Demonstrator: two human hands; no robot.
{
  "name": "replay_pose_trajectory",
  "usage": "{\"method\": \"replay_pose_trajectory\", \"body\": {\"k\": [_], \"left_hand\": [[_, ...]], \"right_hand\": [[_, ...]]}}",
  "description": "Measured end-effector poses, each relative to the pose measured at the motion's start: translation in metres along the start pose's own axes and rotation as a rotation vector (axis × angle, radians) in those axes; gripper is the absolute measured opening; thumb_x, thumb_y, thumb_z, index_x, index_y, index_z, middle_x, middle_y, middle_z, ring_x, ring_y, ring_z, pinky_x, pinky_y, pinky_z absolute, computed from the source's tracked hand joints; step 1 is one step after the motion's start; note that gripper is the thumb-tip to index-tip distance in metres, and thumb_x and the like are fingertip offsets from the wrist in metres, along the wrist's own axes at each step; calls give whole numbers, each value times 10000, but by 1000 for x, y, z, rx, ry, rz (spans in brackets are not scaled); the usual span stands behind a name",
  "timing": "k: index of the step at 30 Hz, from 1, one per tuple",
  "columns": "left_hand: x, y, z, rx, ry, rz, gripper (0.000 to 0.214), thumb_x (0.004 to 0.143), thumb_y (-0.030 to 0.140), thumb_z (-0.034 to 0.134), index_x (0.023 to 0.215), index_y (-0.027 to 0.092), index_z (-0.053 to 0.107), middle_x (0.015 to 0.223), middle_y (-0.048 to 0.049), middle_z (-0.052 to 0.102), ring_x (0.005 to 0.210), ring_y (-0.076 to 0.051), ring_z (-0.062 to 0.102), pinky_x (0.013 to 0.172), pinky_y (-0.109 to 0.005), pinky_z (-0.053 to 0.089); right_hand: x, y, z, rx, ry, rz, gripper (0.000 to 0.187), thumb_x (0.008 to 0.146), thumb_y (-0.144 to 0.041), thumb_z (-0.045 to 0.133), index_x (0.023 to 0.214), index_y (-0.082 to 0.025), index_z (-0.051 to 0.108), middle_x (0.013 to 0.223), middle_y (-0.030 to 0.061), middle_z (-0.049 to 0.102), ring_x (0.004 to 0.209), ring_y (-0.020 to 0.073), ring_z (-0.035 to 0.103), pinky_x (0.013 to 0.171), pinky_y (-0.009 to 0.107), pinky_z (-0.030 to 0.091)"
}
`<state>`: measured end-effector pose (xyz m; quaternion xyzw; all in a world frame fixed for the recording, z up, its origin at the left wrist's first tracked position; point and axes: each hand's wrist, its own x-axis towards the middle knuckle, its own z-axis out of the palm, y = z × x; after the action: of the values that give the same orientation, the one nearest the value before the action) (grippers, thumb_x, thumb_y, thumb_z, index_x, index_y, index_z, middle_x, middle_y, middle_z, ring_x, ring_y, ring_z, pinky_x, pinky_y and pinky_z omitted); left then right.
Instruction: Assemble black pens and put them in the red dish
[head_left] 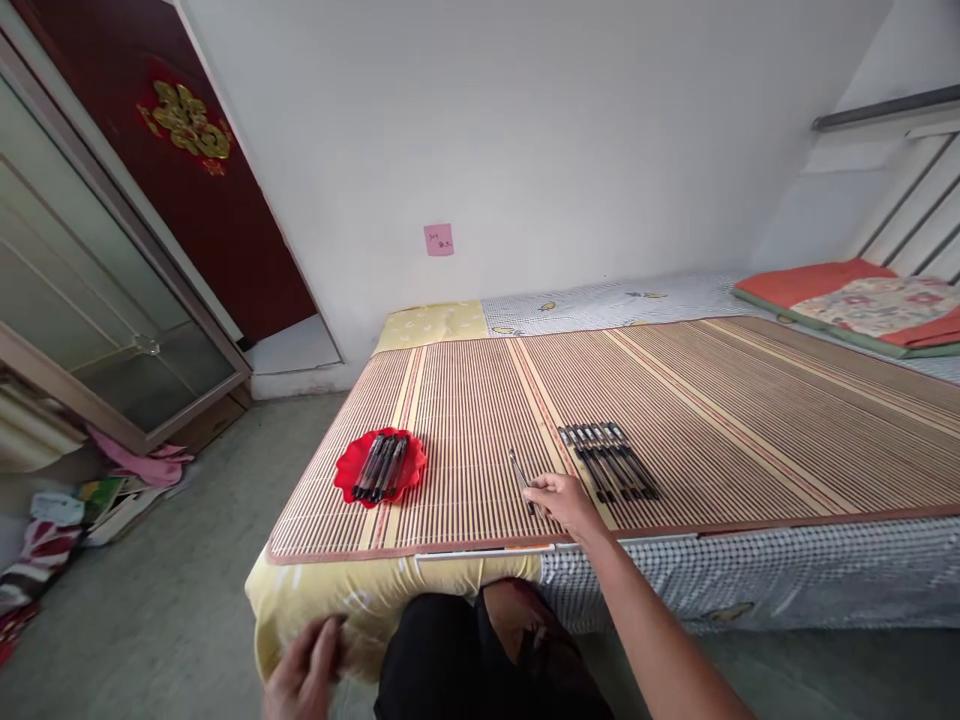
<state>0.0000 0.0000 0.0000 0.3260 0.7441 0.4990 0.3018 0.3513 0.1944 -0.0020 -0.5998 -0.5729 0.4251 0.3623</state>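
Observation:
My right hand rests on the striped bamboo mat near the bed's front edge, its fingers pinched round the lower end of a dark pen. Just to its right lies a row of several dark pens, side by side. Farther left, a red scalloped plate holds several more pens. My left hand hangs low beside the yellow mattress corner, blurred, its fingers loosely curled, touching nothing I can make out.
The bed fills the middle, with a folded orange and floral blanket at the far right. A glass-door cabinet and a pile of cloth and books stand on the floor at left. A pink note sticks to the wall.

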Motion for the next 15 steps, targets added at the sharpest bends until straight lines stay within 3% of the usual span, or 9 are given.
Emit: {"method": "replay_pose_trajectory", "body": {"k": [4, 7, 10, 12, 15], "left_hand": [[-20, 68, 82, -295, -509, 0, 599, 722, 643, 775, 1073, 159, 735, 880, -73, 737, 684, -196, 670, 522, -265, 512], [-35, 98, 126, -457, -652, -8, 561, 751, 553, 806, 1136, 158, 704, 907, -65, 712, 686, -149, 643, 538, -230, 502], [-41, 104, 143, -609, -594, -29, 424, 686, 469, 882, 915, 151, 719, 752, -7, 668, 591, -86, 557, 518, -180, 429], [-44, 103, 143, -679, -572, -63, 376, 655, 428, 908, 811, 151, 708, 684, 18, 642, 551, -62, 510, 522, -168, 398], [-51, 103, 133, -650, -573, -53, 334, 686, 415, 890, 845, 155, 752, 707, -1, 679, 597, -91, 554, 596, -200, 447]], "right_hand": [[-35, -29, 20, 349, -190, -24, 425, 712, -537, 735, 865, -147, 667, 592, -51, 553, 498, 91, 457, 506, 225, 362], [-67, -54, 32, 552, -329, -5, 441, 662, -519, 838, 833, -146, 678, 589, -53, 559, 488, 70, 433, 489, 213, 334], [-93, -69, 36, 513, -362, -27, 417, 681, -507, 853, 815, -147, 692, 624, -28, 606, 530, 86, 497, 514, 216, 376], [-104, -72, 36, 499, -376, -44, 393, 703, -498, 846, 818, -153, 698, 641, -21, 622, 554, 97, 524, 538, 222, 406], [-112, -70, 33, 502, -400, -63, 372, 724, -495, 837, 819, -164, 695, 661, -17, 628, 573, 106, 534, 548, 225, 424]]}}
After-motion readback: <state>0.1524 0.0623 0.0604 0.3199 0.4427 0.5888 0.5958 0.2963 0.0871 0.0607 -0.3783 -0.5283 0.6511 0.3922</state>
